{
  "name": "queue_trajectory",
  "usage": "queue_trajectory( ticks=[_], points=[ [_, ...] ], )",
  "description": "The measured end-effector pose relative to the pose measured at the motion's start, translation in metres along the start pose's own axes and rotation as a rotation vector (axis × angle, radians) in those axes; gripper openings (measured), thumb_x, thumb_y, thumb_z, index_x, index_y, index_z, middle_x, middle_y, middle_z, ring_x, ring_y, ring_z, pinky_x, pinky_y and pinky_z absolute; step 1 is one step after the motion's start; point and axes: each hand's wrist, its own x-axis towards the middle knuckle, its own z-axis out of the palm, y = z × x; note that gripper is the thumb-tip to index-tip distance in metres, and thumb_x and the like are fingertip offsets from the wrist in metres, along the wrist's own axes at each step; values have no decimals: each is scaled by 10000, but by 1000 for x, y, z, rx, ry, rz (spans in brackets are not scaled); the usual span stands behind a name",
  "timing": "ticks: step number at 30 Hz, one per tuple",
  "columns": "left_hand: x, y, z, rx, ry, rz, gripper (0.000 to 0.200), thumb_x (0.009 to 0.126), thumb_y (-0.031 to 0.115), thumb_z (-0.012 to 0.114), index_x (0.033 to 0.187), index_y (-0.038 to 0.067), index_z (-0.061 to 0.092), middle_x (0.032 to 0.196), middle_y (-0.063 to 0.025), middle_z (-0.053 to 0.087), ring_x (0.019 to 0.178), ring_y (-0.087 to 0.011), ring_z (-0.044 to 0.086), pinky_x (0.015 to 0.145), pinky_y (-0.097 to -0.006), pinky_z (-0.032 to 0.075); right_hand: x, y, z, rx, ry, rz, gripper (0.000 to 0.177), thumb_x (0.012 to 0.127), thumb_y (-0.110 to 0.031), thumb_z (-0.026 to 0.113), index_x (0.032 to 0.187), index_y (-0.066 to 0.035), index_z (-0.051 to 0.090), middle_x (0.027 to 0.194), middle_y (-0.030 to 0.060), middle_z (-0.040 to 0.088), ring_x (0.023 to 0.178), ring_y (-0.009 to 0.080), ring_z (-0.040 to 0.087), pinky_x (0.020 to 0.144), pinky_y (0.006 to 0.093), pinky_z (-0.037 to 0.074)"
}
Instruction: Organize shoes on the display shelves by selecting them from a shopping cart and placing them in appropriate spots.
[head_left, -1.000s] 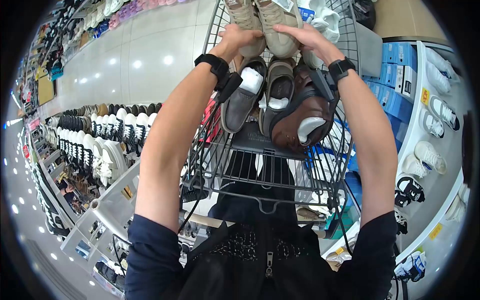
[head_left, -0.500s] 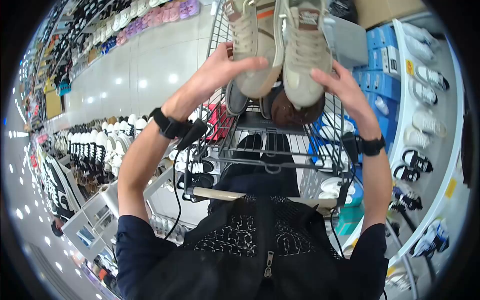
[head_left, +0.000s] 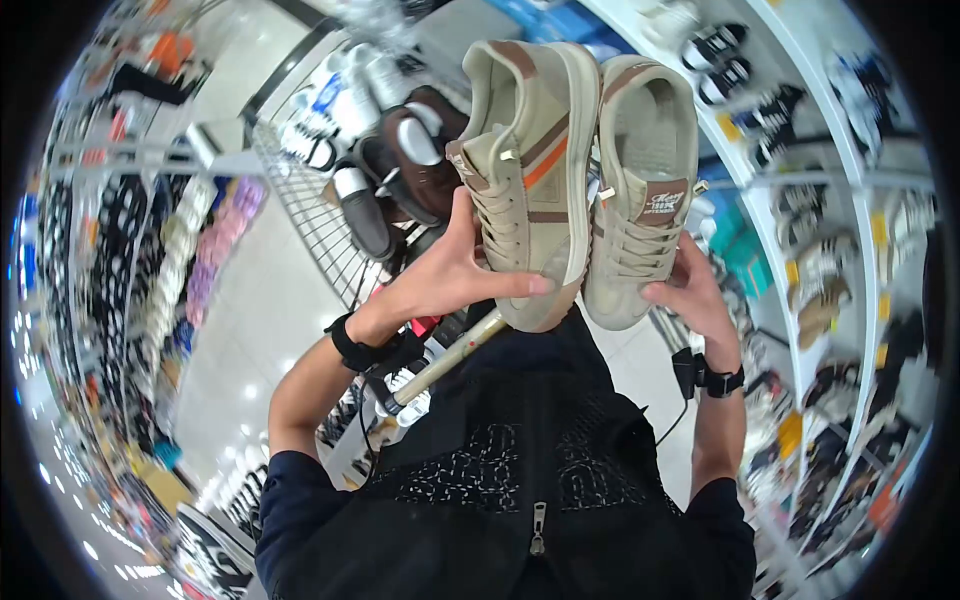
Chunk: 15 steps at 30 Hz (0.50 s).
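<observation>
Holding up two beige sneakers, one per hand, close in front of the chest, toes down, openings up & turned toward the cam. Gripping the striped sneaker (head_left: pixel 530 160) (orange & brown bands on its side) w/ the left hand (head_left: pixel 440 285): thumb laid across the toe end, fingers curled round the lace side, closed firmly on it. Cupping the second sneaker (head_left: pixel 640 190) (brown tongue label) from behind & below w/ the right hand (head_left: pixel 695 300): fingertips hooked over the toe, palm against the sole side, closed on the shoe too; thumb hidden, can't tell where. Showing both shoes side by side, edges v. near; touching or not, can't tell. Wearing a black wrist strap (head_left: pixel 365 350) w/ cable on the left wrist, similar one on the right. Behind the left hand: wire cart (head_left: pixel 310 220), tilted in view, carrying a brown shoe (head_left: pixel 425 165) & a dark loafer (head_left: pixel 362 212), both w/ white stuffing inside. Just below the left hand: pale cart handle (head_left: pixel 450 355). Off to the right: shelves (head_left: pixel 800 190) w/ more shoes, mostly blurred.
</observation>
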Motion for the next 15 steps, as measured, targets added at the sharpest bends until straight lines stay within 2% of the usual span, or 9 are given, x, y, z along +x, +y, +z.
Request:
queue_trajectory(
  ticks=[2,3,4,8,10,11,12,14,15],
  points=[
    [13,-2,30,246,3,142,1113,762,301,908,1480,-20,122,1463,-224,408,1386,-253,399,1160,-389,332,-42,18,-3,53,108,-16,711,821,-117,832,1395,19,436,1342,106,597,1234,209,574,1092,389,418],
    [19,-2,45,269,-11,152,998,781,318,897,1407,-20,197,1429,-226,432,1349,-224,425,1138,-384,354,-60,24,-3,63,163,-22,723,826,-132,828,1407,25,427,1335,99,601,1234,200,570,1092,381,411],
    [26,-1,57,280,-63,151,998,781,318,897,1407,-20,197,1429,-226,432,1349,-224,425,1138,-384,354,-74,31,-1,77,214,-24,723,826,-132,828,1407,25,427,1335,99,601,1234,200,570,1092,381,411],
    [49,-2,109,97,-142,-19,893,835,307,853,1368,-29,220,1346,-239,472,1269,-236,493,1094,-395,410,-135,50,-1,187,464,-136,762,819,-152,838,1426,25,412,1315,101,616,1220,193,578,1073,354,423],
    [62,-13,142,145,-135,-64,914,838,310,849,1382,-37,202,1327,-234,484,1259,-256,508,1064,-394,447,-167,50,-5,-82,631,-59,776,826,-190,838,1435,16,403,1290,128,632,1183,192,607,1030,341,456],
    [67,-16,157,196,-156,-49,998,841,308,847,1437,-52,133,1322,-232,487,1255,-267,514,1043,-395,469,-176,52,-5,-195,753,-94,739,819,-270,844,1374,3,440,1165,170,690,1058,229,686,916,364,531],
    [72,-21,177,206,-183,-50,998,841,308,847,1437,-52,133,1322,-232,487,1255,-267,514,1043,-395,469,-190,51,-7,-188,781,-92,739,819,-270,844,1374,3,440,1165,170,690,1058,229,686,916,364,531],
    [80,-33,219,283,-207,-71,1102,835,302,852,1485,-60,39,1322,-227,489,1240,-267,533,1039,-395,476,-222,46,-14,-220,936,118,697,795,-349,850,1272,-4,477,1019,199,724,933,298,733,801,409,572],
    [85,-41,240,243,-255,-82,1136,831,296,856,1507,-63,16,1342,-223,483,1237,-266,545,1040,-391,480,-238,53,-19,-343,989,81,656,804,-312,841,1254,10,490,989,200,737,890,314,750,751,377,587]
  ],
)
